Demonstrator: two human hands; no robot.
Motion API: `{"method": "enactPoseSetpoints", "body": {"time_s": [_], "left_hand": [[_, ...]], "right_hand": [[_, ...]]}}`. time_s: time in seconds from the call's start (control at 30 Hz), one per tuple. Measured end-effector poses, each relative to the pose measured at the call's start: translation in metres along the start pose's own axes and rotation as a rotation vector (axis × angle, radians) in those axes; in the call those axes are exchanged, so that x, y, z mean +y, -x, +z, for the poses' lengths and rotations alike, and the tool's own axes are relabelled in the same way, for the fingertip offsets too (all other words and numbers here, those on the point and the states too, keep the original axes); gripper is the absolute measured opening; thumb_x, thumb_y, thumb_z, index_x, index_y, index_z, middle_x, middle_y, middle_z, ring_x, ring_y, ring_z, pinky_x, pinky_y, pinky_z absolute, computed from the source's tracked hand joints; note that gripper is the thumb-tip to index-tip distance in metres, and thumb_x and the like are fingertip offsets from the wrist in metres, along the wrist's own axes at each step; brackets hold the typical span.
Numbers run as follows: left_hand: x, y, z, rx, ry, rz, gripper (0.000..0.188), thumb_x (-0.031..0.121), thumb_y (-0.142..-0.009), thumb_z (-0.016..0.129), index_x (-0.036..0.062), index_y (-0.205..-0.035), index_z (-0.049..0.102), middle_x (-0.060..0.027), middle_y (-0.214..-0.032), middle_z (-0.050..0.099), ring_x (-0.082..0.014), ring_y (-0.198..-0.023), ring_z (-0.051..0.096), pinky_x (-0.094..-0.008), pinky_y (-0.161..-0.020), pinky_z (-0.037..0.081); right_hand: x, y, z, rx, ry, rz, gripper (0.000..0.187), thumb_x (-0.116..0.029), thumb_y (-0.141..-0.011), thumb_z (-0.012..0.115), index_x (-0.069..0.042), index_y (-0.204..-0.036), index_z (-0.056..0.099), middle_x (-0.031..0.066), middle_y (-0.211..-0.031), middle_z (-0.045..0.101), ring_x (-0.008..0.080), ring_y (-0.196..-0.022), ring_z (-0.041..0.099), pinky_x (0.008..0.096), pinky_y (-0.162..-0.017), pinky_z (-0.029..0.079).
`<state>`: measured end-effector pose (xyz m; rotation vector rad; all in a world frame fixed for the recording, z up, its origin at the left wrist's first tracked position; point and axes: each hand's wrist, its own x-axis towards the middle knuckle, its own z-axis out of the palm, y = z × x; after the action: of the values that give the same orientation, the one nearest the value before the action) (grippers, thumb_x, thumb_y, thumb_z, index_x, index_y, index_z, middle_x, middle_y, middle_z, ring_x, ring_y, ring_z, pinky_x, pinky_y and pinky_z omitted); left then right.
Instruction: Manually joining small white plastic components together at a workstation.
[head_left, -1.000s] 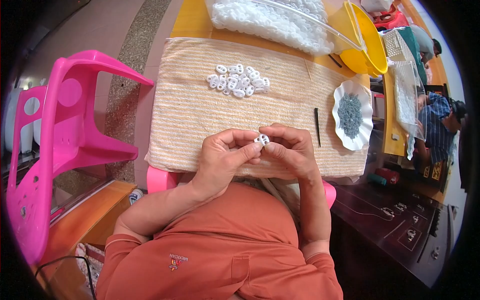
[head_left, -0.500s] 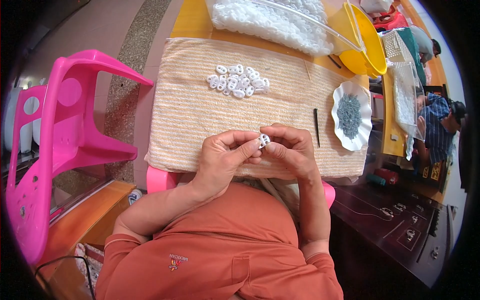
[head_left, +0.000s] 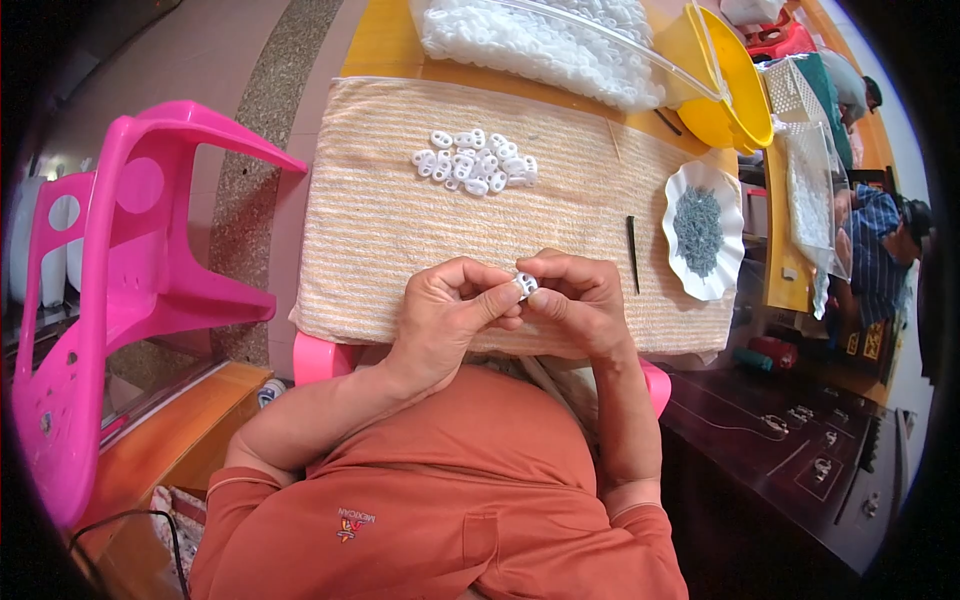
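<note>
Between the fingertips of both hands, near the front edge of the towel, is a small white two-hole plastic cord lock (head_left: 525, 286). My left hand (head_left: 455, 308) pinches its left side with thumb and forefinger, the other fingers curled under. From the right, my right hand (head_left: 577, 305) closes on it in the same way, thumb and forefinger bent. The fingertips cover part of the piece. Beyond the hands lies a loose pile of similar white pieces (head_left: 475, 162). A white wavy-rimmed dish (head_left: 677, 262) holds many tiny grey parts (head_left: 698, 232), too small to make out singly.
A striped towel (head_left: 380, 240) covers the table. A black thin rod (head_left: 632, 255) and a thin stick (head_left: 615, 141) lie on it. A clear bin of white pieces (head_left: 540, 50) and a yellow basin (head_left: 735, 90) stand behind. Left is a pink chair (head_left: 110, 260); another person (head_left: 880, 235) sits right.
Both hands stay in place with the same piece. The piece has turned slightly and shifted a little left between the fingertips.
</note>
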<state>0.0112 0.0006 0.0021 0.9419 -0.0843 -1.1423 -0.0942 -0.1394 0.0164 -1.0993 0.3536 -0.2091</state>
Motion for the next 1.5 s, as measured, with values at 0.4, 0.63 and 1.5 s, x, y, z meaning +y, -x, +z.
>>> {"method": "enactPoseSetpoints", "body": {"time_s": [0.4, 0.63, 1.5], "left_hand": [[0.002, -0.003, 0.001, -0.088, 0.077, -0.036, 0.011, 0.004, -0.088, 0.062, 0.0021, -0.099, 0.058, -0.0077, -0.09, 0.065, -0.0114, -0.074, 0.063, -0.0214, -0.066, 0.053], [0.003, -0.003, -0.002, -0.123, 0.151, -0.075, 0.016, 0.004, -0.089, 0.061, 0.0029, -0.103, 0.053, -0.0084, -0.089, 0.064, -0.0141, -0.077, 0.065, -0.0228, -0.069, 0.055], [0.001, -0.004, 0.001, -0.159, 0.208, -0.02, 0.008, 0.003, -0.089, 0.061, 0.0031, -0.095, 0.054, -0.0059, -0.087, 0.063, -0.0112, -0.078, 0.063, -0.0218, -0.07, 0.053]], "right_hand": [[0.007, 0.001, -0.008, -0.041, 0.039, -0.048, 0.029, -0.002, -0.086, 0.064, 0.004, -0.114, 0.061, 0.0109, -0.098, 0.06, 0.0156, -0.087, 0.06, 0.0262, -0.076, 0.048], [0.013, -0.003, -0.007, -0.068, 0.057, -0.205, 0.028, -0.005, -0.082, 0.068, 0.001, -0.11, 0.064, 0.0112, -0.103, 0.056, 0.0159, -0.092, 0.055, 0.0258, -0.079, 0.045], [0.009, 0.002, 0.002, -0.043, 0.123, -0.234, 0.03, -0.001, -0.082, 0.067, 0.0, -0.112, 0.063, 0.0121, -0.109, 0.055, 0.0132, -0.091, 0.052, 0.025, -0.08, 0.044]]}}
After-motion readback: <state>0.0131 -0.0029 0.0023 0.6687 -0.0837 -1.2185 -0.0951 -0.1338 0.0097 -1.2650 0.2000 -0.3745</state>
